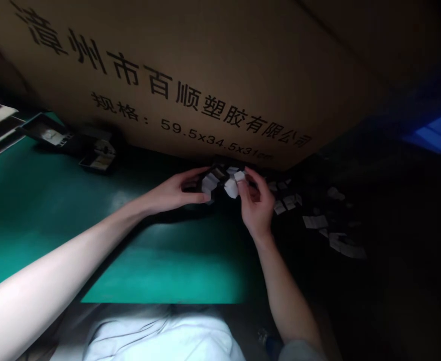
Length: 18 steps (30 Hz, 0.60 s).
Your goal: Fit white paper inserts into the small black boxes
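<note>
Here, at the far edge of the green mat (pixel 160 265), the left hand (pixel 173 193) and right hand (pixel 256 205) grip a small black-and-white piece (pixel 216 180) from both sides, fingers closed on it, seemingly to steady it, just before a cardboard carton (pixel 167 75), loose white scraps (pixel 314 221) lying off to the right.

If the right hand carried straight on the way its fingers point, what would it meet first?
The right hand already touches the dark piece with white patches, so that comes first; past it, probably the cardboard carton, though depth is unclear.
</note>
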### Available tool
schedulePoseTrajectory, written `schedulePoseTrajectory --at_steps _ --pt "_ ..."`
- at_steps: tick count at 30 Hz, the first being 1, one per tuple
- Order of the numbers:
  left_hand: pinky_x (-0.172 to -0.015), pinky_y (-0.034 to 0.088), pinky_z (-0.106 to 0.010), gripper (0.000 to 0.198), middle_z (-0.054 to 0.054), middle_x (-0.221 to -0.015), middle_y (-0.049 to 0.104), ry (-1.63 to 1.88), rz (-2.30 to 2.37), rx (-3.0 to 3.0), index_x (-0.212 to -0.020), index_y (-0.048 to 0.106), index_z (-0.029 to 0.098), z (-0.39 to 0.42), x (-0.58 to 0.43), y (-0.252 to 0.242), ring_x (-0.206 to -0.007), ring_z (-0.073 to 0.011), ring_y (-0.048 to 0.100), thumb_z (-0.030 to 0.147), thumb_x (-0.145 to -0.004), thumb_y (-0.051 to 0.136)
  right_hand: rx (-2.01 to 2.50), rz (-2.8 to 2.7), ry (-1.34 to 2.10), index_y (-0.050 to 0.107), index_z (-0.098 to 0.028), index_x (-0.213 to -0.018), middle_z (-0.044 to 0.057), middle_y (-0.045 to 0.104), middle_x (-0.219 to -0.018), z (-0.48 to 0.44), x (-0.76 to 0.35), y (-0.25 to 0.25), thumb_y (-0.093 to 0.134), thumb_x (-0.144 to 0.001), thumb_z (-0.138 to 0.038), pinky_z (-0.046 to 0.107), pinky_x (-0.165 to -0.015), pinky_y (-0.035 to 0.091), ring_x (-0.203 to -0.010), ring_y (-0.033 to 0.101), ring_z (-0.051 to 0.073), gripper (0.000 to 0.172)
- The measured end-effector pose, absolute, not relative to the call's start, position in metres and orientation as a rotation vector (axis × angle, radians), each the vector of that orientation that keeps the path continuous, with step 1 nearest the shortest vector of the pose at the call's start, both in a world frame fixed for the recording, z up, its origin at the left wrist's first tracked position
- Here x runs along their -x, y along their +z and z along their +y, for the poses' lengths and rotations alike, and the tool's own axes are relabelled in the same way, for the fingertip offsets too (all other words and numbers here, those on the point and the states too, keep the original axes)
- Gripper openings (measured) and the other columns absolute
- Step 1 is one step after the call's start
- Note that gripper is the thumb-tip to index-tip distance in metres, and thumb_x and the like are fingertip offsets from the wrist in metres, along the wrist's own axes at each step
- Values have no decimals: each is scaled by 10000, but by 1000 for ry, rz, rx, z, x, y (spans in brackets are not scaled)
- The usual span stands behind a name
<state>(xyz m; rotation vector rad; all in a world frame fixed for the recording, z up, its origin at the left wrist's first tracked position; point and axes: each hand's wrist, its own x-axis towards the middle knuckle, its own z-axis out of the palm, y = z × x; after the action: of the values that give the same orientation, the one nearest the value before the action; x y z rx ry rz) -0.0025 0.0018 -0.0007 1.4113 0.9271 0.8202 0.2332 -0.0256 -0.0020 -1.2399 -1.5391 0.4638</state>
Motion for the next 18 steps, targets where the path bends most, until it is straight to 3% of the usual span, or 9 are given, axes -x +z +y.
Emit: schedulePoseTrajectory --at_steps 6,10,13,18 --pt "-1254 429 -478 989 -98 -1577 622 809 927 -1349 -1648 464 263 1 4 3 -1476 -359 550 456 -779 894 1202 -1499 345 668 -287 -1286 102 671 -1270 -29 -236 -16 606 -995 -366 386 -888 670 -1132 716 241 307" --pt "-1109 587 -495 949 -113 -1596 601 821 885 -1197 -1664 423 323 -1 6 3 -1365 -354 651 436 -832 865 1173 -1497 252 632 -289 -1331 115 637 -1273 -26 -234 -16 605 -986 -316 420 -921 661 -1169 694 256 347" --pt "-998 660 -502 891 -126 -1593 600 846 871 -1126 -1626 486 364 0 6 3 -1302 -360 692 410 -826 875 1217 -1518 210 608 -304 -1370 113 626 -1256 -25 -235 -18 612 -973 -307 459 -970 636 -1149 683 264 397" --pt "-1064 617 -517 924 -154 -1524 657 863 943 -1159 -1587 557 312 3 7 1 -1325 -374 676 429 -752 934 1220 -1522 245 554 -321 -1438 123 598 -1298 -27 -232 -17 592 -982 -327 475 -992 620 -1181 668 278 457"
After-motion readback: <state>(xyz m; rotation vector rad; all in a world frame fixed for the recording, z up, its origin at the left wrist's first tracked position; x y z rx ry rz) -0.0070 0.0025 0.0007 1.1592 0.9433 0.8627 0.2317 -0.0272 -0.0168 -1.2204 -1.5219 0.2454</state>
